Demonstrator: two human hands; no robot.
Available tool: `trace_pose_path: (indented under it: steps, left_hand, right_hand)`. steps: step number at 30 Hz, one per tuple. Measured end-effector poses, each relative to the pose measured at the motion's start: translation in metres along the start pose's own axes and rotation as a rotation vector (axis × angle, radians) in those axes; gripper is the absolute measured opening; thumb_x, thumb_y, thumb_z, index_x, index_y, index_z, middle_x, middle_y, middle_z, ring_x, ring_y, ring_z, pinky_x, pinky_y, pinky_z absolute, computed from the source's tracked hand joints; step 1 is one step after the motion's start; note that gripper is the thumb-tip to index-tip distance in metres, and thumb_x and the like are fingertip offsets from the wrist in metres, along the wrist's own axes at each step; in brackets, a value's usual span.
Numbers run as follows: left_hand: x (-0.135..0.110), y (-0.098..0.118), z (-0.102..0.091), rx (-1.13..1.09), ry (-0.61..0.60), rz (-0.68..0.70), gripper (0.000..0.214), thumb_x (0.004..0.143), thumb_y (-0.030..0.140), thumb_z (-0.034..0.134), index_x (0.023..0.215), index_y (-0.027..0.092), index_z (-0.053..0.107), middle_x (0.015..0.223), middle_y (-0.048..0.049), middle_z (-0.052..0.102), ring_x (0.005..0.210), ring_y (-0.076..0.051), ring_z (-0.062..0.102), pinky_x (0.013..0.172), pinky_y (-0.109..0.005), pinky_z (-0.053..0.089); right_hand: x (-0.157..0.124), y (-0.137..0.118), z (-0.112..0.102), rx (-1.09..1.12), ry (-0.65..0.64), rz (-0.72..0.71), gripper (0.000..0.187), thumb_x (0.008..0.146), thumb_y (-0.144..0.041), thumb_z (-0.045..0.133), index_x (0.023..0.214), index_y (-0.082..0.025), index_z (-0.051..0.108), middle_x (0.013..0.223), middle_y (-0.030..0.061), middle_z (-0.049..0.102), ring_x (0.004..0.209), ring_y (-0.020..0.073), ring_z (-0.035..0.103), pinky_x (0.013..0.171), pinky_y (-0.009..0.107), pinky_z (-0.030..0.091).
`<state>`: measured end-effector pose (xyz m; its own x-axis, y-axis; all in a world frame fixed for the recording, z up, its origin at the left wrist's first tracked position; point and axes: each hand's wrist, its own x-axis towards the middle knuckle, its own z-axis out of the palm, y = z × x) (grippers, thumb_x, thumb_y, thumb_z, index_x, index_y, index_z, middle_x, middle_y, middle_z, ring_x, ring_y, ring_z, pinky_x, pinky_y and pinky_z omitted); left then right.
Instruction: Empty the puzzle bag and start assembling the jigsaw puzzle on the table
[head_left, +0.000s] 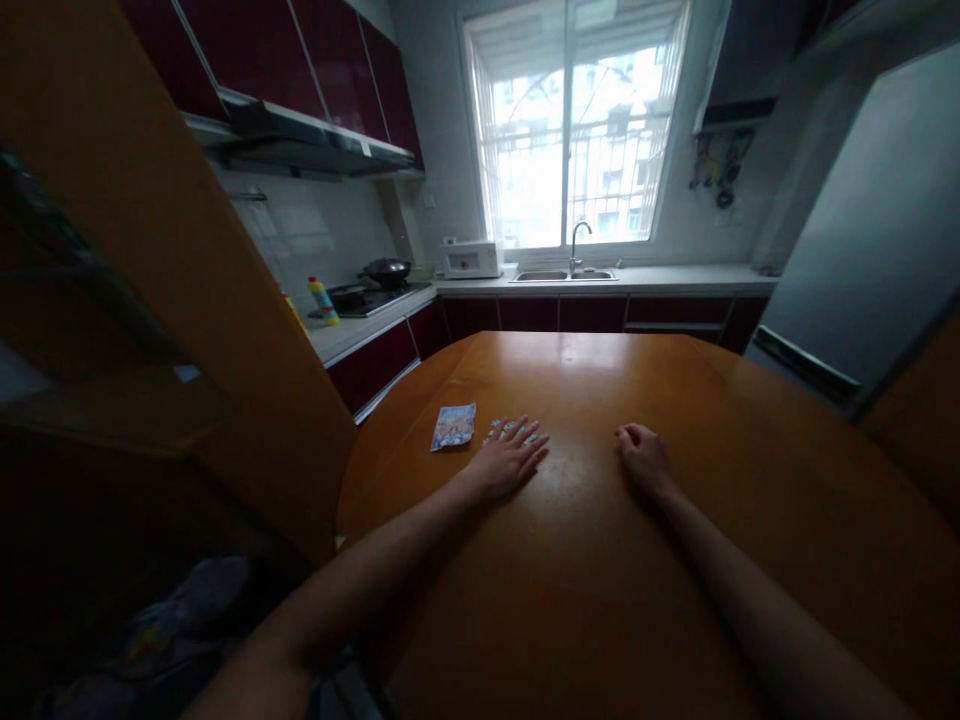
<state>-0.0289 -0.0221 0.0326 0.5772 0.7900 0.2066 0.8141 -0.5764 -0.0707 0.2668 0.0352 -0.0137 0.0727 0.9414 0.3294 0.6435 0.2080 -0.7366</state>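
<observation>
My left hand lies flat on the round wooden table, fingers spread over several small colourful pieces that peek out under the fingertips. A small printed packet lies just left of that hand, apart from it. My right hand rests on the table further right with its fingers curled into a loose fist; nothing shows in it.
Behind the table runs a kitchen counter with a sink and tap, a white microwave, and a stove with a wok. A fridge stands at the right. A wooden panel rises at the left.
</observation>
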Motion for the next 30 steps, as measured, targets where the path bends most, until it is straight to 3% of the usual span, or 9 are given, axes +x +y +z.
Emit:
trace_pose_path:
  steps: [4, 7, 11, 14, 19, 21, 24, 27, 30]
  left_hand:
    - [0.043, 0.043, 0.016, -0.095, 0.096, -0.054, 0.053, 0.105, 0.031, 0.036, 0.155, 0.012, 0.039, 0.160, -0.0140, 0.040, 0.152, -0.023, 0.032, 0.127, -0.043, 0.028]
    - [0.070, 0.079, 0.037, -0.161, 0.069, -0.072, 0.055, 0.105, 0.031, 0.034, 0.154, 0.006, 0.039, 0.160, -0.0172, 0.039, 0.153, -0.025, 0.031, 0.126, -0.044, 0.031]
    - [0.082, 0.088, 0.044, -0.266, 0.091, -0.045, 0.051, 0.102, 0.028, 0.039, 0.150, 0.011, 0.046, 0.158, -0.0134, 0.044, 0.151, -0.023, 0.036, 0.125, -0.042, 0.034]
    - [0.066, 0.058, 0.025, -0.326, 0.214, -0.097, 0.051, 0.098, 0.026, 0.048, 0.148, 0.015, 0.049, 0.155, -0.0089, 0.049, 0.149, -0.021, 0.038, 0.126, -0.039, 0.033]
    - [0.000, -0.041, -0.009, -0.221, 0.289, -0.381, 0.055, 0.089, 0.023, 0.057, 0.143, 0.015, 0.052, 0.150, -0.0119, 0.052, 0.145, -0.026, 0.043, 0.124, -0.046, 0.035]
    - [-0.030, -0.083, -0.013, -0.232, 0.244, -0.490, 0.059, 0.086, 0.030, 0.062, 0.141, 0.013, 0.054, 0.148, -0.0135, 0.054, 0.141, -0.028, 0.048, 0.121, -0.047, 0.038]
    - [-0.061, -0.126, -0.010, -0.261, 0.112, -0.526, 0.060, 0.083, 0.040, 0.067, 0.136, 0.013, 0.061, 0.145, -0.0141, 0.058, 0.135, -0.030, 0.054, 0.116, -0.044, 0.044]
    - [-0.065, -0.138, -0.008, -0.286, 0.053, -0.477, 0.040, 0.094, 0.031, 0.051, 0.128, 0.020, 0.068, 0.138, -0.0068, 0.065, 0.127, -0.025, 0.061, 0.110, -0.038, 0.048]
    - [-0.043, -0.114, -0.013, -0.258, 0.223, -0.540, 0.047, 0.098, 0.017, 0.038, 0.139, 0.018, 0.061, 0.136, -0.0087, 0.066, 0.125, -0.023, 0.063, 0.111, -0.039, 0.048]
  right_hand:
    - [-0.006, 0.003, -0.006, -0.067, -0.012, -0.052, 0.037, 0.090, -0.029, 0.045, 0.111, -0.016, 0.072, 0.122, 0.0148, 0.071, 0.113, 0.0256, 0.063, 0.101, 0.038, 0.045]
    - [-0.013, 0.007, -0.009, -0.237, -0.070, -0.100, 0.044, 0.093, -0.029, 0.048, 0.132, -0.017, 0.065, 0.145, 0.0148, 0.058, 0.138, 0.0294, 0.047, 0.116, 0.046, 0.031]
    - [-0.019, 0.012, -0.009, -0.466, -0.181, -0.106, 0.047, 0.099, -0.034, 0.045, 0.142, -0.019, 0.059, 0.156, 0.0144, 0.049, 0.147, 0.0314, 0.038, 0.120, 0.053, 0.024]
    - [-0.018, 0.014, -0.008, -0.475, -0.170, -0.093, 0.046, 0.099, -0.034, 0.045, 0.140, -0.018, 0.060, 0.153, 0.0153, 0.052, 0.145, 0.0302, 0.042, 0.119, 0.050, 0.028]
    - [-0.014, 0.014, -0.007, -0.355, -0.096, -0.078, 0.042, 0.095, -0.030, 0.048, 0.127, -0.012, 0.067, 0.140, 0.0186, 0.062, 0.135, 0.0310, 0.053, 0.116, 0.045, 0.036]
    - [-0.013, 0.012, -0.006, -0.234, -0.030, -0.034, 0.041, 0.093, -0.030, 0.047, 0.122, -0.011, 0.069, 0.131, 0.0187, 0.067, 0.125, 0.0302, 0.060, 0.111, 0.043, 0.041]
    - [-0.014, 0.006, -0.008, -0.027, 0.075, 0.056, 0.041, 0.092, -0.033, 0.046, 0.117, -0.011, 0.070, 0.122, 0.0189, 0.071, 0.113, 0.0295, 0.066, 0.102, 0.042, 0.048]
    - [-0.017, -0.005, -0.008, 0.155, 0.100, 0.102, 0.040, 0.090, -0.035, 0.047, 0.112, -0.012, 0.072, 0.116, 0.0195, 0.072, 0.107, 0.0303, 0.068, 0.098, 0.045, 0.051]
    - [-0.023, -0.022, -0.005, 0.236, 0.058, 0.092, 0.038, 0.089, -0.040, 0.051, 0.107, -0.014, 0.073, 0.112, 0.0170, 0.073, 0.101, 0.0289, 0.069, 0.091, 0.044, 0.055]
